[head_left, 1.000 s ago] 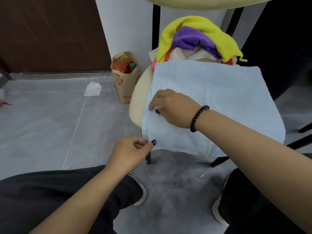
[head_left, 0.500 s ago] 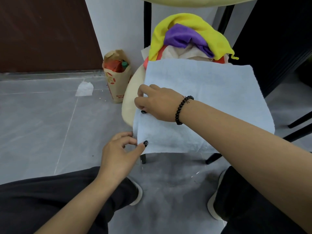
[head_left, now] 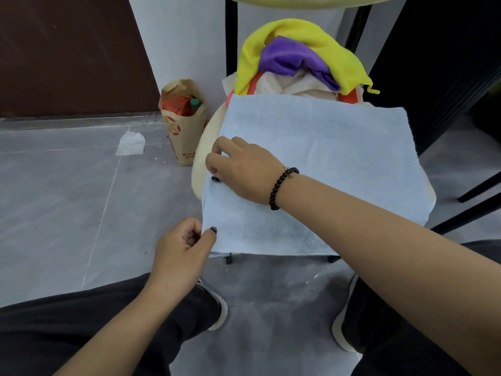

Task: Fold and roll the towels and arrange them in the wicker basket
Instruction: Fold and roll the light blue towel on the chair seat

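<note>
Because the light blue towel (head_left: pixel 325 169) must lie flat before it can be folded and rolled, it is spread across the cream seat (head_left: pixel 202 158) of the chair, covering almost the whole seat. Its front edge hangs just past the seat's front edge, and its left edge overhangs the seat's left edge.

The left hand (head_left: pixel 181 248) pinches the towel's front left corner between thumb and curled fingers, below the seat's front left corner. The right hand (head_left: pixel 238 169) reaches across and grips the towel's left edge farther back, fingers curled over the cloth. With both hands on the same edge, the likely purpose is to tension that edge and carry it across for a fold. A fold started with a slack edge would probably come out skewed.

At the rear edge of the seat sits a heap of unfolded towels, which touches the blue towel's far edge: a yellow towel (head_left: pixel 311 33) drapes over a purple towel (head_left: pixel 287 57), with pale cloth beneath. This placement keeps the waiting stock within reach.

No wicker basket is visible. A paper bag (head_left: pixel 184 126) stands on the floor beside the seat's left edge.
</note>
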`<action>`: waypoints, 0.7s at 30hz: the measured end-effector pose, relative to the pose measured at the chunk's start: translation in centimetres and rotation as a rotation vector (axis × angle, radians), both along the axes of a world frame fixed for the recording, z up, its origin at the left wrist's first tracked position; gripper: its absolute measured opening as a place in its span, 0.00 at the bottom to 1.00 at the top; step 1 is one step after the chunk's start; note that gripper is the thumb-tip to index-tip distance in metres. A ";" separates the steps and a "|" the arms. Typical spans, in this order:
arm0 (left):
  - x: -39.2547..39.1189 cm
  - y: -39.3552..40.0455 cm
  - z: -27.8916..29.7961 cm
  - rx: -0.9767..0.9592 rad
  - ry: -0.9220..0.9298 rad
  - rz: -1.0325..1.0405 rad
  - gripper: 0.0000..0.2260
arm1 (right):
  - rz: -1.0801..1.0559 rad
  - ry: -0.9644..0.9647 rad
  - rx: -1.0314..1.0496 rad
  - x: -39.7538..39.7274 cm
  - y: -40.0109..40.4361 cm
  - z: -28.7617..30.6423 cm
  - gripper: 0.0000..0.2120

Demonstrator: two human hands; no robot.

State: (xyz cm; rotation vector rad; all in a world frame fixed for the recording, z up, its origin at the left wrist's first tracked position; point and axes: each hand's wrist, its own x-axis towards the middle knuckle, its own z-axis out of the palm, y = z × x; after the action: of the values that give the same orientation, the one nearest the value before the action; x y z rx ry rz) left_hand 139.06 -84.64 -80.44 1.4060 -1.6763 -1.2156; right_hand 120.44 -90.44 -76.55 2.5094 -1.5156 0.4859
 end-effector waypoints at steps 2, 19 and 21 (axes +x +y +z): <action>0.2 -0.3 -0.1 0.079 0.039 0.017 0.12 | -0.037 -0.099 0.075 0.1 -0.2 0.1 0.05; 0.7 -1.0 2.0 -0.070 0.061 -0.024 0.15 | -0.371 0.351 0.365 -4.5 -8.9 2.9 0.36; 1.0 -1.2 2.2 -0.067 0.080 -0.056 0.13 | -0.369 0.354 0.371 -4.4 -9.9 3.1 0.27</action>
State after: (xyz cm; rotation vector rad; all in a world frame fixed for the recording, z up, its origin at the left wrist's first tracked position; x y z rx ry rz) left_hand 140.06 -85.83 -78.25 1.2621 -1.6954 -1.2193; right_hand 116.03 -100.32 -73.44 2.2953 -1.9874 -0.3044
